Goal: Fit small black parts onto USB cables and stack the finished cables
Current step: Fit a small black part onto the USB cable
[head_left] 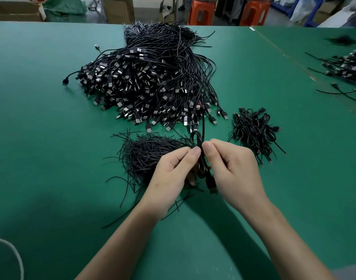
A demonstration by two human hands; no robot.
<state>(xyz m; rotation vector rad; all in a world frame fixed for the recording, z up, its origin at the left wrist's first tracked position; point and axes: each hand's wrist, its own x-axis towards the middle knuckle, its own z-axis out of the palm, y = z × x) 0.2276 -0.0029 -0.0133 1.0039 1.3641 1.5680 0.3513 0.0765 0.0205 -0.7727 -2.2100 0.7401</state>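
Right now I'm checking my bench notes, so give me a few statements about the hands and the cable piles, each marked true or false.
1. The left hand and right hand both pinch one folded cable. True.
2. The big pile of USB cables lies nearer the person than the hands. False: it lies beyond them.
3. The small pile of coiled cables lies right of the hands. True.
4. The table is red. False: it is green.

The cable heap [144, 83] lies behind the tie pile [142, 156], with bundled cables [253, 128] to their right.
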